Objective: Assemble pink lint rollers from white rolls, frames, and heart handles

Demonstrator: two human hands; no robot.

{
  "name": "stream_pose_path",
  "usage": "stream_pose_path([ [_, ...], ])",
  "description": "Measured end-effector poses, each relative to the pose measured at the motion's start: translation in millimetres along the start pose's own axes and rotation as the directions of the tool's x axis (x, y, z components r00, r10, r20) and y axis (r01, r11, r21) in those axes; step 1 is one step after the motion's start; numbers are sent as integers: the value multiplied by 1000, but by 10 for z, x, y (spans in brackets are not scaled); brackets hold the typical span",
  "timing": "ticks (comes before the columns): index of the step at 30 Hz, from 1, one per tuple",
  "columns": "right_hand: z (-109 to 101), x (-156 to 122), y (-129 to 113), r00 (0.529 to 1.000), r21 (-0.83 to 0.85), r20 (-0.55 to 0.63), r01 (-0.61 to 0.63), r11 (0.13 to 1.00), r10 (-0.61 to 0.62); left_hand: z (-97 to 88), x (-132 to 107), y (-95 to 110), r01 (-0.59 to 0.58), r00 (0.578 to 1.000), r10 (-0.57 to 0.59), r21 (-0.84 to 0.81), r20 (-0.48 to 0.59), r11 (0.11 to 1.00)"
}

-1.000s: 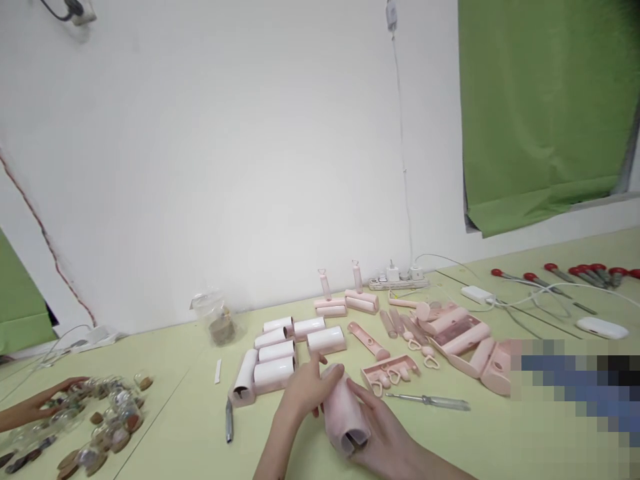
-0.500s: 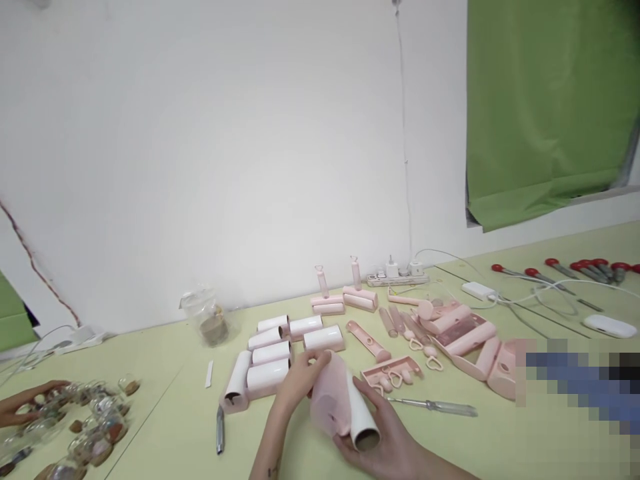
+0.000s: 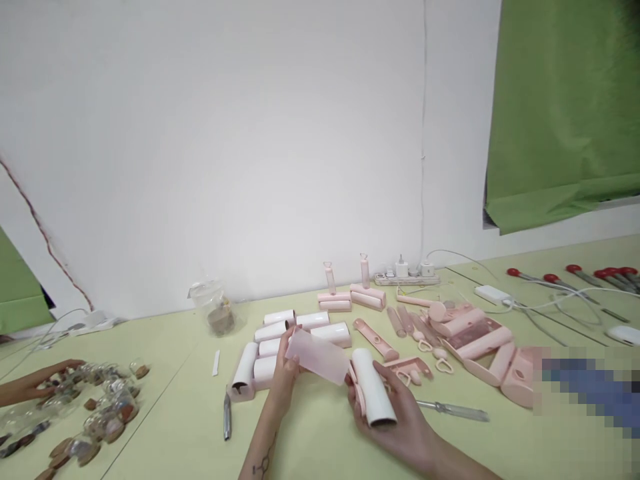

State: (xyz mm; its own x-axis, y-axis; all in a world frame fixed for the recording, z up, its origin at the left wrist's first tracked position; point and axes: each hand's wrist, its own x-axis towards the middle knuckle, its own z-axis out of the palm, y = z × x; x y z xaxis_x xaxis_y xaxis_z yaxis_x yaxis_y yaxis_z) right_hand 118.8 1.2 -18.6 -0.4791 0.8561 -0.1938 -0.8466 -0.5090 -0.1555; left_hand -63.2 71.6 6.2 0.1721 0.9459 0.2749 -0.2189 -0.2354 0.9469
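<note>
My left hand [image 3: 284,379] pinches a translucent pink cover [image 3: 320,355] and holds it up over the table. My right hand [image 3: 395,427] grips a white roll [image 3: 373,395] that sits in a pink holder, lying across the palm. The cover is apart from the roll, just to its upper left. Behind my hands lie several white rolls [image 3: 273,347] in a group, and a pink tray [image 3: 405,368] with small pink parts.
A screwdriver [image 3: 453,411] lies right of my hand, a grey tool [image 3: 227,417] to the left. Pink roller parts [image 3: 465,330] spread to the right; red-handled tools [image 3: 595,277] and cables lie far right. Another person's hand [image 3: 35,381] rests among small jars [image 3: 107,407] at left.
The pink cover has come off the white roll: my left hand drew it up and left, while my right hand kept the roll. The view shifted slightly.
</note>
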Motion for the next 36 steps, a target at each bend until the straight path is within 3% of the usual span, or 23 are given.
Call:
stream_pose_path([
  [3,24,-5,-121,999,68,39,27,997,-29,-33,2,-115,-107,994,108,113,-6,988],
  [5,63,-34,-195,997,130,64,32,991,-41,-39,-31,-184,-121,993,116,195,36,973],
  [11,154,-114,-292,991,200,113,48,979,-72,-36,-258,-278,56,971,-134,356,199,933],
  [14,183,-127,-251,987,152,150,28,988,-51,-37,-334,-273,61,955,-197,504,221,861],
  [18,188,-138,-93,986,71,165,-41,997,29,44,-409,-184,-94,980,-34,604,197,791],
  [22,132,-125,97,987,-21,108,-118,993,120,248,-506,-90,-187,974,102,461,203,867],
  [27,112,-113,198,997,-101,-46,-60,993,56,442,-551,-121,-49,994,28,219,102,975],
  [32,183,-137,227,999,-200,-39,-27,979,19,405,-492,-59,25,1000,-27,122,17,992],
  [36,162,-150,281,995,-296,-87,-79,952,55,351,-454,42,-8,998,17,135,-63,991],
])
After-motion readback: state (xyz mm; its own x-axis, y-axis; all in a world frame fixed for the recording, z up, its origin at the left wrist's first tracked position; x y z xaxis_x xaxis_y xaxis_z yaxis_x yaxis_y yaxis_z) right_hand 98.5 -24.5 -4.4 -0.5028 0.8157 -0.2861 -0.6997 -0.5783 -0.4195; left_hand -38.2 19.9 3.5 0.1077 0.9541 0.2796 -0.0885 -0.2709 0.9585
